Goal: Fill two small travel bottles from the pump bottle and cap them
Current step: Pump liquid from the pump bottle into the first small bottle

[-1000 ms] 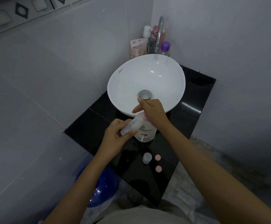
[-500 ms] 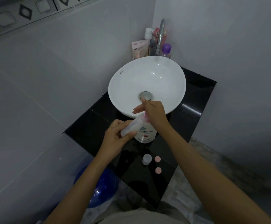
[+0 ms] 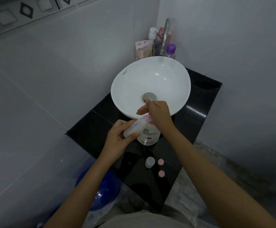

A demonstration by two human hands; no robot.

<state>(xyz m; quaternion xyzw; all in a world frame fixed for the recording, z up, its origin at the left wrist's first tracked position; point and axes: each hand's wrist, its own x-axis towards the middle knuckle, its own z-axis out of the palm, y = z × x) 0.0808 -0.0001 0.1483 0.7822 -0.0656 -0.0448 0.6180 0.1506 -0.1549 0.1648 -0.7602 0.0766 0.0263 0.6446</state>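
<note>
A white pump bottle (image 3: 148,134) with a pink pump head stands on the black counter (image 3: 150,183) just in front of the basin. My right hand (image 3: 157,113) lies on top of the pump head, fingers stretched forward. My left hand (image 3: 120,139) holds a small translucent travel bottle (image 3: 135,126), tilted, with its mouth at the pump's spout. A second small travel bottle (image 3: 149,162) stands uncapped nearer me on the counter. Two pink caps (image 3: 160,162) (image 3: 161,173) lie beside it.
A white bowl basin (image 3: 125,89) with a metal drain sits behind the pump bottle. A chrome tap (image 3: 165,35) and several toiletry bottles (image 3: 171,50) stand in the far corner. Tiled walls close in on both sides. A blue round object (image 3: 101,191) sits on the floor at the left.
Both hands stay at the pump bottle in almost the same pose. The view has shifted slightly; nothing was picked up or let go.
</note>
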